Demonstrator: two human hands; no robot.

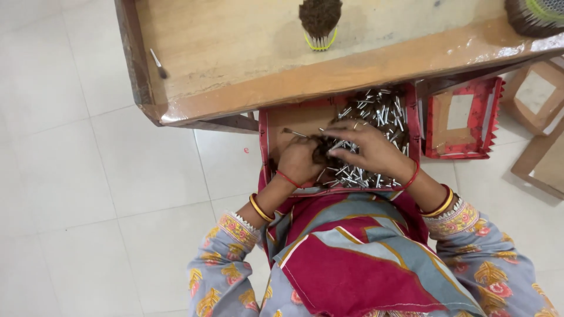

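Small silver sticks point(376, 126) heaped in a red-edged tray point(413, 117) on the lap, under the surface's point(235, 53) front edge. Left hand point(298, 161) clenched round a dark bundle point(322, 149) of sticks, one stick poking out left. Right hand point(367, 147) spread over the pile, fingers pinching sticks against the bundle. Tied brown stick bundle point(319, 20) stands on the surface; another red tray point(464, 117) at right on the floor point(88, 176).

Metal pins point(376, 117): bright, shiny, smooth, heaped in a cardboard tray point(294, 117) with matt brown floor and red paper rim. Tabletop point(235, 47): worn wood, matt, its front edge glossy under clear tape. Floor tiles point(88, 176): pale, smooth, faint sheen. Sleeves point(217, 270): soft printed cloth.
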